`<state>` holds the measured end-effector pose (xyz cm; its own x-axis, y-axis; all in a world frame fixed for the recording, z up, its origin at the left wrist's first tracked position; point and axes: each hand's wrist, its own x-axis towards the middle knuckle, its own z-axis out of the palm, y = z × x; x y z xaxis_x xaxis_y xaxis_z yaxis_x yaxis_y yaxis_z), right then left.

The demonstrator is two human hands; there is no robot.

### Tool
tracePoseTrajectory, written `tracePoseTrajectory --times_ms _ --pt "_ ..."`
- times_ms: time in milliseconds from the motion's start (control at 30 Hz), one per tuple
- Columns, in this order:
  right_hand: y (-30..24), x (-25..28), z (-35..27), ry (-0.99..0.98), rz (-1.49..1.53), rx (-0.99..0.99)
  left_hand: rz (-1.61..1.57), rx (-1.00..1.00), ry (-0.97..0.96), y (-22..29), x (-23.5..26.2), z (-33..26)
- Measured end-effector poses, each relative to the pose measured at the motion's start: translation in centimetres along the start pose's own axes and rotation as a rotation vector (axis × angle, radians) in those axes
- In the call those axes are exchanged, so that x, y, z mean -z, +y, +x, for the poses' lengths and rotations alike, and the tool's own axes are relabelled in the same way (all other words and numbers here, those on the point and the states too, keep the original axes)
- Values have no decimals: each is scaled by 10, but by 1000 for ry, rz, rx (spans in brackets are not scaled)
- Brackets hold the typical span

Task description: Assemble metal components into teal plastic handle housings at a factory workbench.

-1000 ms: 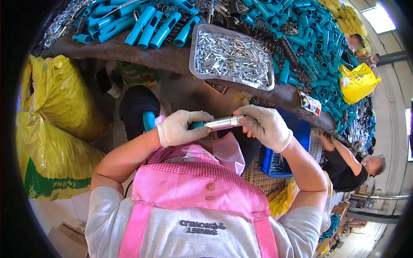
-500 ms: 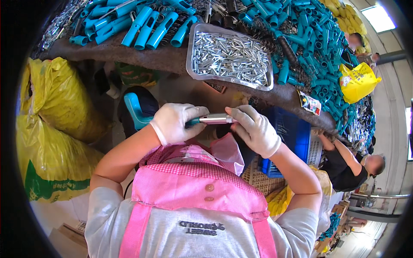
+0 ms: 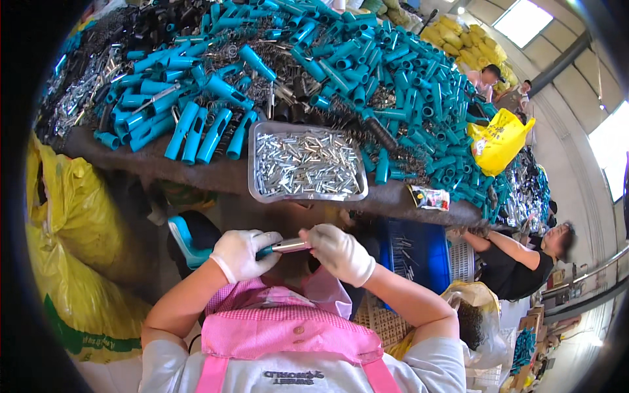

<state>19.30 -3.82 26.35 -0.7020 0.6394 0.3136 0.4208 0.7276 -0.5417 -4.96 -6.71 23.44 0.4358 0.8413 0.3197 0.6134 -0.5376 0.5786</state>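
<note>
The person's gloved left hand (image 3: 244, 255) was wrapped round a teal handle (image 3: 187, 245), whose bent end stuck out past the wrist; to its right, in line with it, ran a metal tube (image 3: 291, 245), and the gloved right hand (image 3: 342, 255) had its fingers narrowed on the tube's far end. Handle and tube looked already joined, held low in front of the table (image 3: 229, 175), though whether they were fully seated could not be told. Plenty appeared to be left: slotted teal tubes (image 3: 211, 145), small silver pins (image 3: 308, 164) and coil springs (image 3: 380, 133) lay loose

As for surfaces, wrinkled, glossy yellow sacks (image 3: 85, 223) bulged at far left. The handle was smooth and curved roughly like an L; the tube was a bright, polished cylinder. Above the hands, the tray (image 3: 252, 167) was shallow, shiny and round-cornered, its pins slim and straight. Farther right came the dark, ribbed springs, then a smooth blue crate (image 3: 426, 262) and, beyond, a crinkled yellow bag (image 3: 501, 144)
</note>
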Motion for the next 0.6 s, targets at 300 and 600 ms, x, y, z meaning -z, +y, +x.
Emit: tracePoseTrajectory --times_ms 300,600 --pt "15 -2 -1 -5 -201 194 -41 7 47 -6 1 -7" --pt "-6 -1 2 -293 766 -697 89 91 -178 3 15 -11"
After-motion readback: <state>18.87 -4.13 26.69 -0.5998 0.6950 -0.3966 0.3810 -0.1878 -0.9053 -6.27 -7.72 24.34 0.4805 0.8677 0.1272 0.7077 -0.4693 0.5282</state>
